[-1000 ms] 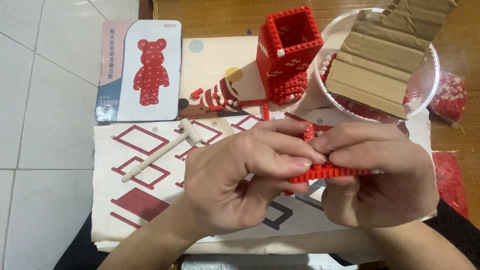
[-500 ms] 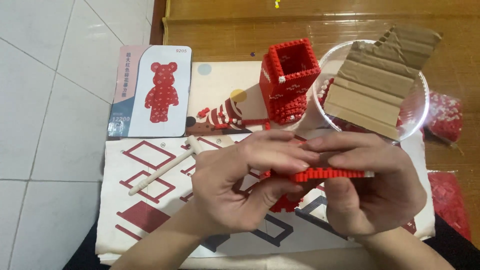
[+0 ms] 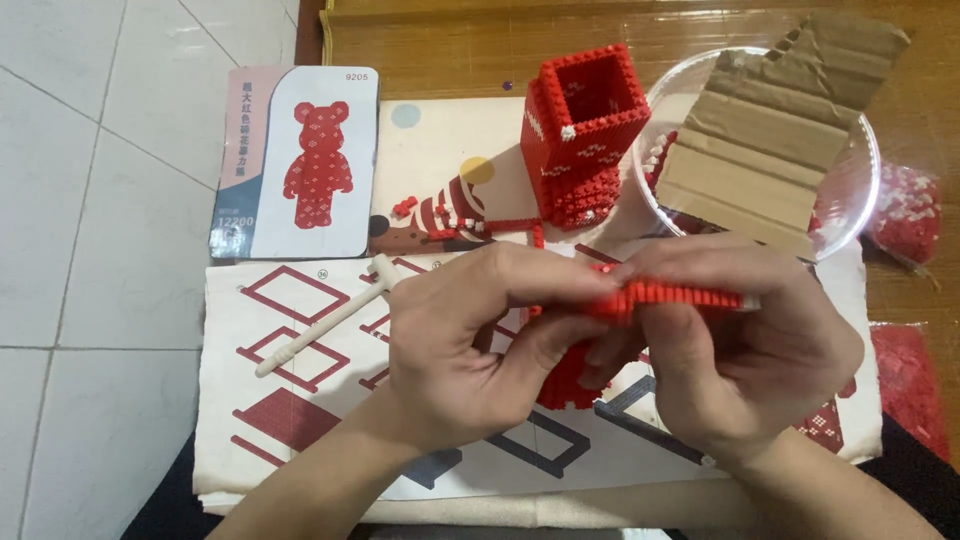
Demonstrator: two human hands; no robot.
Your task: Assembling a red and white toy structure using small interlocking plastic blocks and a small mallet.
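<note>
one instruction sheet (image 3: 300, 400) with red and dark diagrams, spread under both hands; clear round bowl (image 3: 850, 200) at upper right, cardboard piece (image 3: 770, 140) lying across it; hollow red brick tower (image 3: 585, 130) upright just left of the bowl; bear picture card (image 3: 300, 160) at upper left; left hand (image 3: 470, 345) and right hand (image 3: 740, 350), both pinching a flat red brick plate (image 3: 670, 295) held between them above the sheet; white tool (image 3: 325, 325) lying on the sheet, left of the hands

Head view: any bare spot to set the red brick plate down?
Free: instruction sheet below the white tool, left of the left hand; tiled floor further left. Crowded: around the red brick tower and clear bowl.
</note>
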